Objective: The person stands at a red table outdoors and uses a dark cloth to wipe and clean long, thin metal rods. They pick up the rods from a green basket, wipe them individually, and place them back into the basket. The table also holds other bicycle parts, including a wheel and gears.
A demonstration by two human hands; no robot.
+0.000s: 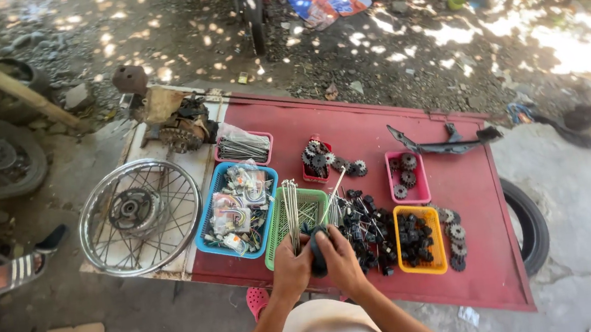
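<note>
The black rubber part (317, 250) was at the near table edge (396, 291), over the green basket (280, 226), clasped between the left hand (290, 267) and right hand (340, 260), both closed around it. I judged firm, even grip from both sides best, above the table.

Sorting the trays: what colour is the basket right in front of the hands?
Green basket, seen in the head view, beside the blue one.
</note>
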